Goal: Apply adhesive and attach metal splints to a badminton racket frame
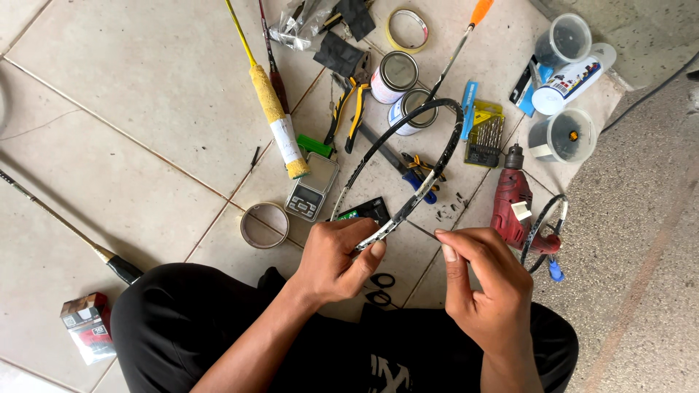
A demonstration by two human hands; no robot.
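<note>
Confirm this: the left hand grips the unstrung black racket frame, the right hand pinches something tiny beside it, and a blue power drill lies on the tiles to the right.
One detail is wrong: the power drill is red, not blue, as the head view shows. The rest holds: the left hand grips the unstrung black racket frame, and the right hand pinches something tiny beside it.

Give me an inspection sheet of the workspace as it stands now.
Surface: pale tiled floor; person sits on it.
Job's things: unstrung black racket frame, its lower rim gripped by the left hand.
Clutter: two tins, pliers, drill-bit set, red drill, pocket scale, tape rolls, clear tubs, yellow-gripped racket.
Grippers: left hand closed on the frame; right hand pinched, its contents too small to tell.
Cables: black cable at right edge.
Surroundings: rough speckled floor beside the tiles.
</note>
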